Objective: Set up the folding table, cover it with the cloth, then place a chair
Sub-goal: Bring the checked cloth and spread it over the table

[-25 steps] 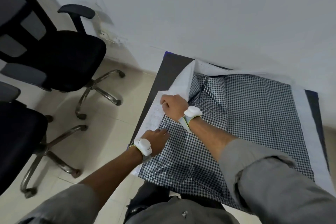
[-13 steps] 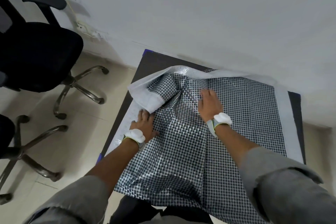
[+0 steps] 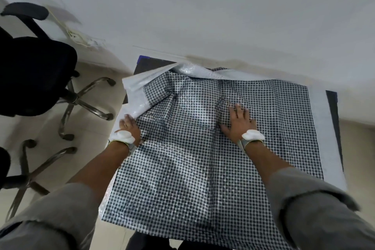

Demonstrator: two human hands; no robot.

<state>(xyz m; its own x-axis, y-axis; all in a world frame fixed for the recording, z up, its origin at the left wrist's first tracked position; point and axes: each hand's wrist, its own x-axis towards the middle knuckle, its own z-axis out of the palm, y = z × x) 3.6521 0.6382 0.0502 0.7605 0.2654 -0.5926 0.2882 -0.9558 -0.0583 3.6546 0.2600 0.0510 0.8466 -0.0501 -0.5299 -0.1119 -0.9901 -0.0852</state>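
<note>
A black-and-white checked cloth (image 3: 182,168) with a pale border lies over most of the dark table (image 3: 332,111), which stands against the white wall (image 3: 203,6). The cloth is creased through the middle, and its far left corner is folded back so the pale underside shows, leaving the table's far left corner bare. A strip of table also shows along the right edge. The right hand (image 3: 238,123) lies open and flat on the checks, fingers spread. The left hand (image 3: 129,126) rests at the cloth's left edge beside the turned-up fold; whether its fingers pinch the cloth I cannot tell. Two black office chairs stand on the tiled floor (image 3: 97,138) left of the table, one near the wall (image 3: 34,75), the other partly out of view (image 3: 20,174).
</note>
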